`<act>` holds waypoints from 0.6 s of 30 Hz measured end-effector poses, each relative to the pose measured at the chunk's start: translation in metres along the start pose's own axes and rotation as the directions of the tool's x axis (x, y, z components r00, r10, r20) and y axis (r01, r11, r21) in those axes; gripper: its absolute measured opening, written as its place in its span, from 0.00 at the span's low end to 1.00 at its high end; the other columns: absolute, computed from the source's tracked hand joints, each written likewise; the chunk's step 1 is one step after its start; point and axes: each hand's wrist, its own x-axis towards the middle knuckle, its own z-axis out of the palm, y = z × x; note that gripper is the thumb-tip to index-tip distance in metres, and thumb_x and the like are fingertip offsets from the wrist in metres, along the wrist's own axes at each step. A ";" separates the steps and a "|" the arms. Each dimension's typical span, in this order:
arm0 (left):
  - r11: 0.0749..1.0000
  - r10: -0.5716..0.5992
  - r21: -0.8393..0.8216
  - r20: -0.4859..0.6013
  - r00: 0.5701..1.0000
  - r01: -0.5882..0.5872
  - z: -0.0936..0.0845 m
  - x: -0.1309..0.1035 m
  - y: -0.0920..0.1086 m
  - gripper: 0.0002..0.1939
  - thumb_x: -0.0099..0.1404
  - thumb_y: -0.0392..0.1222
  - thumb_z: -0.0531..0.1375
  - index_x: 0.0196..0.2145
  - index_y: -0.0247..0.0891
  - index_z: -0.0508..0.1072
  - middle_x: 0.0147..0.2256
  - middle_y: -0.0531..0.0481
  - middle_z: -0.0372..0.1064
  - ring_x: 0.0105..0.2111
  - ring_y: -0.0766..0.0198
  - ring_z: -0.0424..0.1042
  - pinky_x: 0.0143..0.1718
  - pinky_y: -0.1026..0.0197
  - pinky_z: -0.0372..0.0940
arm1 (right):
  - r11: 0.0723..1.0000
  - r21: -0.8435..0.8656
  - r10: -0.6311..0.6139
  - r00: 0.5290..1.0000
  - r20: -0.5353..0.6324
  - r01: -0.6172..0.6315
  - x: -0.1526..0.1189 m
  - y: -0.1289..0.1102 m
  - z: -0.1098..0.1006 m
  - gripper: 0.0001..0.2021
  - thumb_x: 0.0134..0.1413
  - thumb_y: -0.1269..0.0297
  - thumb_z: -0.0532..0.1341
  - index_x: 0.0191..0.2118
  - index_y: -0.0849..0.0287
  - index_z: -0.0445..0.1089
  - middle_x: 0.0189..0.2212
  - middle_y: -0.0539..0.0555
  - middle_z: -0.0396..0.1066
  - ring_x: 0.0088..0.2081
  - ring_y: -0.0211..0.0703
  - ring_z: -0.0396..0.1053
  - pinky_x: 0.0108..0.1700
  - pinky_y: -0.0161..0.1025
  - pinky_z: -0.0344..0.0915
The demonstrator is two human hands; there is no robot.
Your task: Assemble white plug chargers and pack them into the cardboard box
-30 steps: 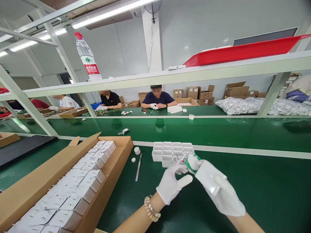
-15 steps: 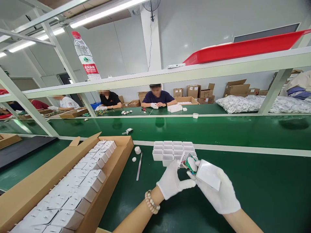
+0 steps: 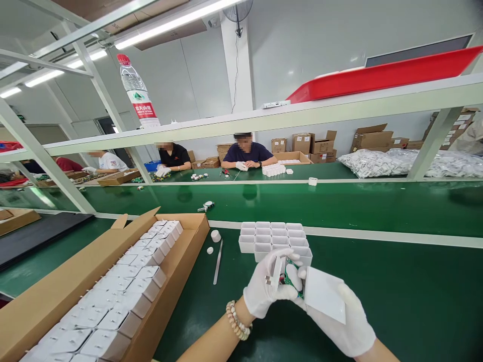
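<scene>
Both hands wear white gloves. My left hand (image 3: 266, 286) is closed round a white plastic plate (image 3: 276, 271) with metal prongs that point left. A green circuit board (image 3: 293, 276) with a round white part lies between the two hands, its edge touched by the left fingers. My right hand (image 3: 339, 311) grips a white square housing (image 3: 325, 291), tilted, just right of the board. Behind the hands stands a block of open white housings (image 3: 247, 243). Tweezers (image 3: 218, 262) and two small white round parts (image 3: 215, 236) lie to the left.
A cardboard box (image 3: 188, 251) of white pronged units fills the left side. Beyond the bench runs a green belt (image 3: 339, 203) carrying small parts. A shelf (image 3: 226, 120) crosses above, holding a bottle (image 3: 139, 95) and a red tray (image 3: 377, 75). People sit opposite.
My left hand has turned and closed in on the plate and board, bringing the prongs into view. The housing in my right hand has shifted slightly down, and the whole view has moved a little.
</scene>
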 end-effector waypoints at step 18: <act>0.919 0.196 0.347 0.011 0.980 -0.188 -0.011 -0.005 0.040 0.36 0.42 0.44 0.73 0.50 0.46 0.70 0.48 0.44 0.68 0.50 0.49 0.65 0.53 0.49 0.61 | 0.553 -0.800 -0.345 0.938 0.032 0.232 0.007 0.021 -0.008 0.34 0.41 0.67 0.70 0.54 0.48 0.56 0.46 0.55 0.64 0.38 0.47 0.69 0.40 0.45 0.70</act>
